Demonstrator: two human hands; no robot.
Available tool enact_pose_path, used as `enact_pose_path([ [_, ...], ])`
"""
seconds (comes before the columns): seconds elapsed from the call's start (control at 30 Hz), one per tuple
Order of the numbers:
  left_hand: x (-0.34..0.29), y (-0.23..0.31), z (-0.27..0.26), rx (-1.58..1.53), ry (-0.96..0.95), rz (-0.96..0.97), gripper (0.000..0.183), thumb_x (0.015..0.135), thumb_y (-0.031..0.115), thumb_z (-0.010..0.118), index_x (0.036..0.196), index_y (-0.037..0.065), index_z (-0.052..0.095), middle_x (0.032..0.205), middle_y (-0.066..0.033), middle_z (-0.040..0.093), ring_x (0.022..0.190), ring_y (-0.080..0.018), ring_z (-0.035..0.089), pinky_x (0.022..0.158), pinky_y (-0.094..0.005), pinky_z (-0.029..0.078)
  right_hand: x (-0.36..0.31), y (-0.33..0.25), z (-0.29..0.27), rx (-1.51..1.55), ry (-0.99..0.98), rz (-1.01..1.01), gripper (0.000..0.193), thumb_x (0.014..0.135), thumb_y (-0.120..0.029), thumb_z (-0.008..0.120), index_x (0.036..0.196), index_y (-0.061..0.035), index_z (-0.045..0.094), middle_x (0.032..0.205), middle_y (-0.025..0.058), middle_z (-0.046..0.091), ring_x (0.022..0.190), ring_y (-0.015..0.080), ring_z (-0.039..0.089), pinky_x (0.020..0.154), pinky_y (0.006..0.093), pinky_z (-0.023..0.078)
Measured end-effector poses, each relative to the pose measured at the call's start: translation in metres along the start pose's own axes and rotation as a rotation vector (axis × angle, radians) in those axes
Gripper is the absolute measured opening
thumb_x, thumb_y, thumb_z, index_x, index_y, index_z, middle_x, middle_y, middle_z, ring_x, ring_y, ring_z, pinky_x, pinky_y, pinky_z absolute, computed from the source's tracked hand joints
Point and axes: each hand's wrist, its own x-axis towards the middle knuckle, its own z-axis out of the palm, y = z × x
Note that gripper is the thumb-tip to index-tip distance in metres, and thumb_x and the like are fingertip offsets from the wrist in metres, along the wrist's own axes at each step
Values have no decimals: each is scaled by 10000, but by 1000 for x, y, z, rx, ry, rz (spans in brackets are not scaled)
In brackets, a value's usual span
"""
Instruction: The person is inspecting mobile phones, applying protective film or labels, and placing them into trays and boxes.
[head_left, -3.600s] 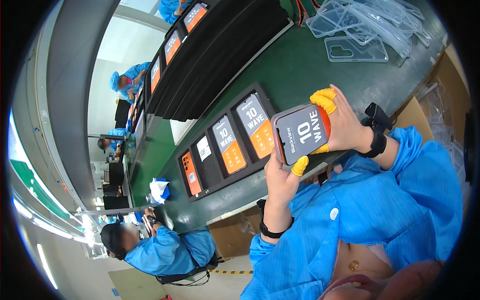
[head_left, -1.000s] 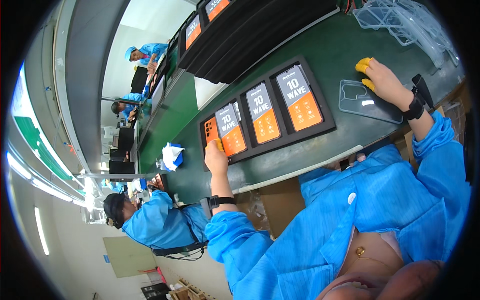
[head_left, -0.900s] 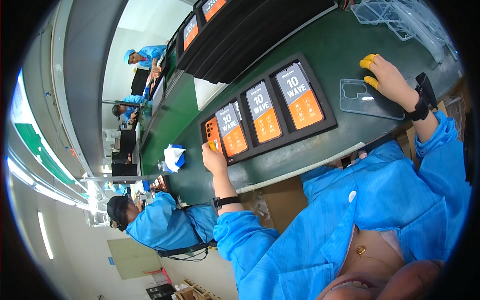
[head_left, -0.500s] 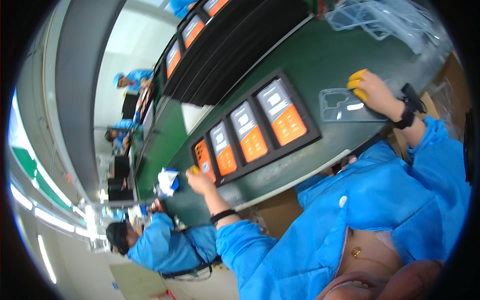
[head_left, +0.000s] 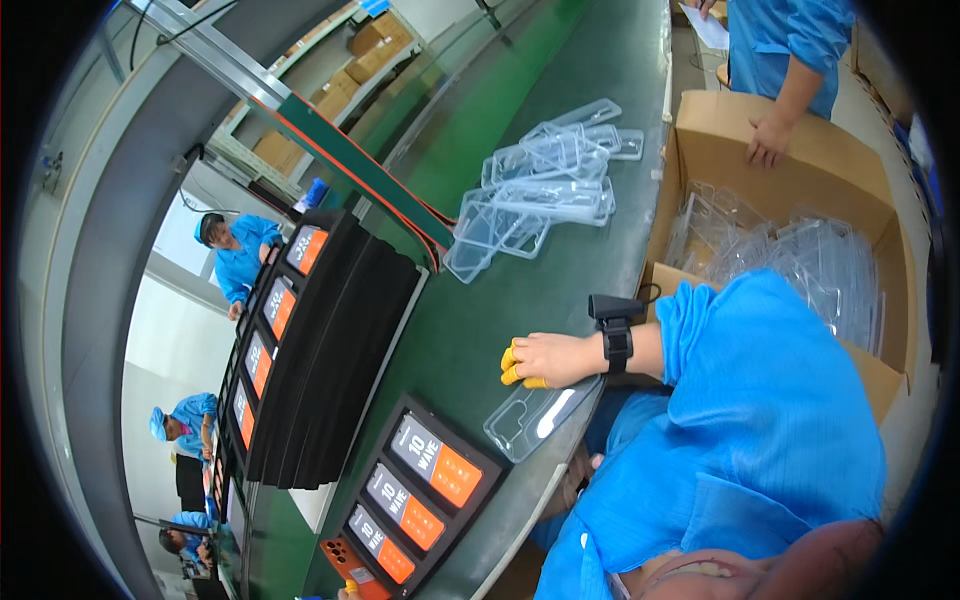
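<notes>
My right hand point(head_left: 556, 360), with yellow finger covers, is closed at the far edge of a clear plastic tray point(head_left: 512, 424). That shallow tray lies on the green bench top near its front edge. Left of it is a black foam tray point(head_left: 455, 520) with several compartments, holding grey-and-orange boxed cards point(head_left: 422, 462) and, in the nearest slot, an orange phone point(head_left: 340, 555). Only a yellow-covered fingertip of my left hand point(head_left: 350, 588) shows at the bottom edge, beside the phone; its other fingers are out of view.
A heap of clear plastic trays point(head_left: 545, 185) lies farther along the green bench point(head_left: 450, 330). A cardboard box point(head_left: 790, 145) full of similar trays stands at my right, with another person's hand point(head_left: 768, 140) on its rim. Stacked black foam trays point(head_left: 330, 370) rise at the left.
The view has swung to the right, bringing the cardboard box and whole tray heap into sight. My left hand has mostly dropped out of the picture. My right hand stays at the clear tray.
</notes>
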Motion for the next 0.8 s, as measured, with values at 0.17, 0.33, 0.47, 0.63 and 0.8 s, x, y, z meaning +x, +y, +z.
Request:
enact_pose_path([
  [0.17,18,27,13,719,249,162,413,734,329,433,800,-60,554,787,-250,566,770,-402,528,712,-441,399,2,-24,-18,137,156,25,277,702,-122,582,968,-76,524,962,72,483,905,234,452,743,333,397],
  [0.33,-5,19,-19,541,223,146,379,709,278,438,776,-78,551,790,-275,544,782,-400,507,714,-426,394,3,-38,-22,209,166,-48,221,702,-159,588,897,-70,535,894,78,506,864,239,485,699,330,422],
  [0.47,-81,92,-4,419,291,276,279,730,215,526,632,-42,477,601,-203,508,571,-296,498,557,-374,392,17,-56,-20,556,104,8,263,728,-190,588,935,-34,541,916,110,529,874,251,515,720,327,436],
  [0.63,-146,192,111,-171,245,688,141,803,124,525,845,-10,531,744,-78,540,667,-131,478,601,-279,413,46,-81,41,1491,-142,268,480,857,-315,433,1228,-37,310,1183,52,415,1003,134,447,835,278,382],
  [0.8,-118,170,224,-305,-29,416,277,802,179,491,1042,40,499,896,-139,540,800,-216,523,717,-281,416,44,-93,2,1430,203,357,363,866,-267,428,1114,-2,436,1059,38,512,951,97,466,810,259,394],
])
